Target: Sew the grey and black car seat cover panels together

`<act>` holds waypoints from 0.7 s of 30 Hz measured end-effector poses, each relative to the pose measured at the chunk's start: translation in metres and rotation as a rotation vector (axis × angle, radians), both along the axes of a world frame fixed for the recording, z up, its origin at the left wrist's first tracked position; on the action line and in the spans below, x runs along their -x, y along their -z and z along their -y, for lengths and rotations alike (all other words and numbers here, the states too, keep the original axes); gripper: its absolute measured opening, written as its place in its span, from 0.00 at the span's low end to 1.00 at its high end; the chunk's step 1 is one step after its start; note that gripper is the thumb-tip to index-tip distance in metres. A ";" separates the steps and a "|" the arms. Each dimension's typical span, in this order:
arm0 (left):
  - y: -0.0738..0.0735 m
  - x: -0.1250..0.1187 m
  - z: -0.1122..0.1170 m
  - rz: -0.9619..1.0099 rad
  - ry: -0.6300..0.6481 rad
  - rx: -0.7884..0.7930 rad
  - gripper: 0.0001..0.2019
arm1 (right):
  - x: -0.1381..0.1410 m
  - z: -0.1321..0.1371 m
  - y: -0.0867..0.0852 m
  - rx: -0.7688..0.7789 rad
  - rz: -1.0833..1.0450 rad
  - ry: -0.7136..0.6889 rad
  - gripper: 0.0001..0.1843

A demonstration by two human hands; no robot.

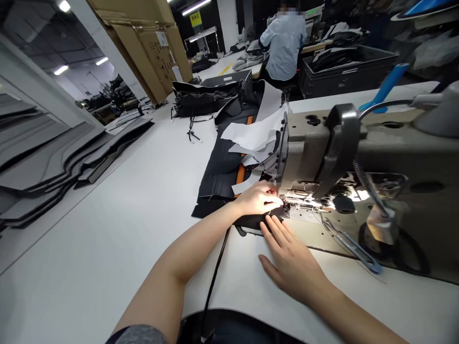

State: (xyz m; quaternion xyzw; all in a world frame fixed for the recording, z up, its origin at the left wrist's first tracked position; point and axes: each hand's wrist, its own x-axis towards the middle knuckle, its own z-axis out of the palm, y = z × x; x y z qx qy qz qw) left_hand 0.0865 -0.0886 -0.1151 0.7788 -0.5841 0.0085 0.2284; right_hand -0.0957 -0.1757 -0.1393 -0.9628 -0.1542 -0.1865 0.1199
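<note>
My left hand (258,198) is at the needle area of the sewing machine (311,143), its fingers pinched together under the lamp. What they pinch is too small to make out. Below them lies a black material panel (251,220), its right end by the presser foot (286,203). My right hand (292,260) lies flat with fingers stretched out, the fingertips on the panel's near edge and the thumb apart. A larger dark piece (224,160) with orange strips (241,177) and white sheets (256,134) spreads behind my left hand.
Grey-black panels (53,162) are stacked at the left. Blue thread snips (362,253) lie on the machine bed. A black cord (217,267) runs over the table's near edge. Cardboard boxes (154,52), a dark crate (347,71) and a person (285,45) are farther back.
</note>
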 end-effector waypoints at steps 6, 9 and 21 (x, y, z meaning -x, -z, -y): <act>0.009 -0.002 -0.003 -0.022 -0.074 0.218 0.09 | 0.003 0.003 -0.004 -0.026 -0.009 -0.074 0.23; 0.008 -0.005 0.000 -0.032 -0.270 0.234 0.10 | 0.005 0.007 -0.005 -0.058 0.001 -0.153 0.18; 0.000 -0.023 0.057 -0.351 -0.684 -0.049 0.21 | 0.005 0.009 -0.001 -0.137 0.017 -0.340 0.17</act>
